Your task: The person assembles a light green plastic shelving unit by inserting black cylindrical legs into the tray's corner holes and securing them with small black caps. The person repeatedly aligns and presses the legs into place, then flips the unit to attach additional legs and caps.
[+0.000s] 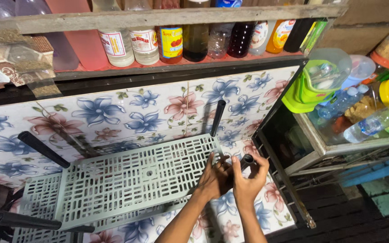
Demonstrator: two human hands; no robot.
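Observation:
A pale grey-green plastic lattice shelf panel [127, 180] lies tilted over a floral-patterned surface [113, 112]. Black tube legs stick out from its corners: one at the far right [218, 118], one at the far left [41, 148], one at the near left [25, 221]. At the panel's near right corner, my right hand [250, 177] is closed around the end of another black tube [247, 159]. My left hand [214, 177] presses against the panel corner beside that tube, fingers curled on the panel's edge.
A wooden shelf [158, 18] above holds several bottles of sauce and syrup [171, 42]. At right, a metal-framed glass case [320, 144] carries plastic water bottles [374, 122], a green container [314, 83] and jars. Dark wooden floorboards [361, 216] lie at lower right.

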